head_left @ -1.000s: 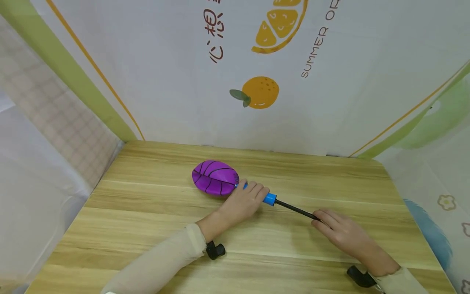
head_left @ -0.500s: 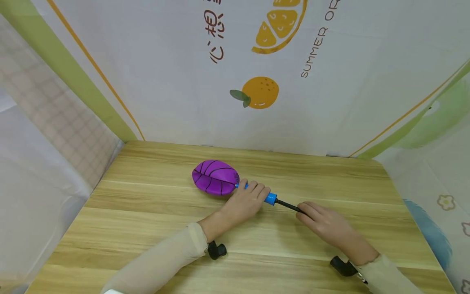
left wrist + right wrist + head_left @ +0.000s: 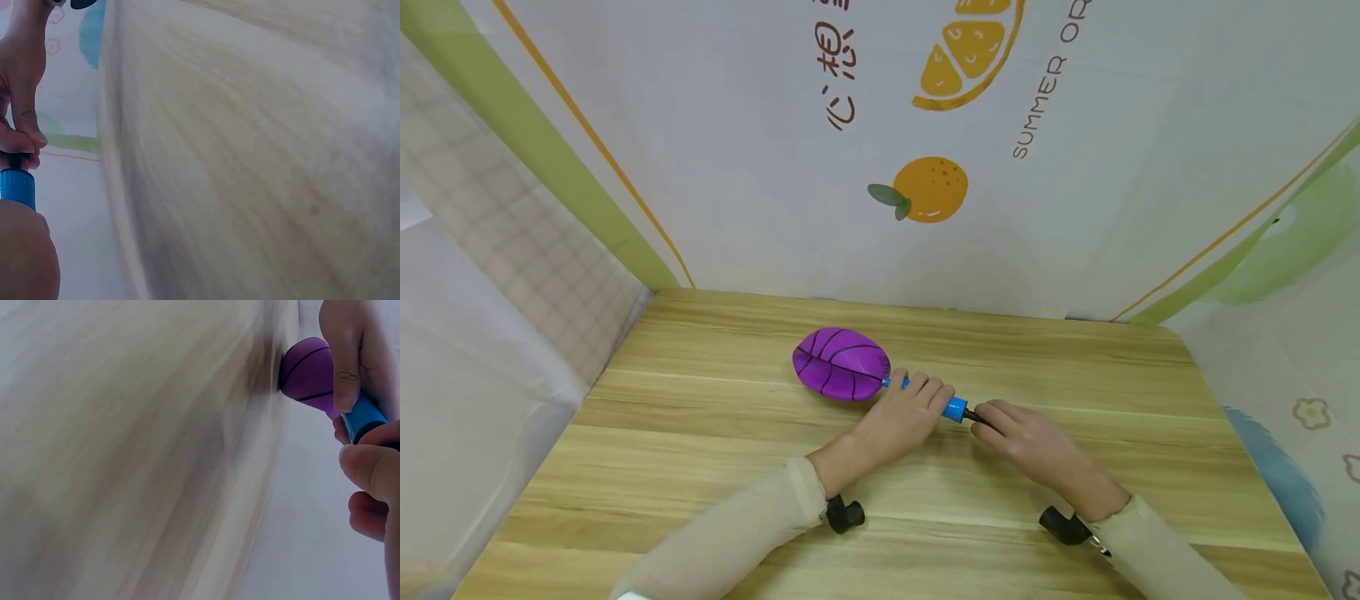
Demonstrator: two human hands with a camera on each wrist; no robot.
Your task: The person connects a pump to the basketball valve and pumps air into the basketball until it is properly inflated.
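Note:
A purple ball (image 3: 838, 364) with black lines, creased and not fully round, lies on the wooden table. Joined to its right side is the tip of a blue hand pump (image 3: 955, 409). My left hand (image 3: 901, 417) grips the pump's blue barrel, close beside the ball. At the barrel's other end my right hand (image 3: 1026, 439) holds the black rod end, with only a short bit of rod showing. In the right wrist view the left thumb lies along the blue barrel (image 3: 362, 417), and the right fingers pinch its black end. The pump's handle is mostly hidden by the right hand.
The wooden table (image 3: 700, 433) reaches back to a white cloth (image 3: 760, 208) printed with oranges and lettering. More cloth hangs at the left and right sides. A black wrist mount (image 3: 846, 515) sits under the left wrist, another black mount (image 3: 1064, 527) under the right.
My right hand has moved left toward the blue barrel, so the black rod has slid almost wholly in. My left hand and the ball have stayed nearly in place.

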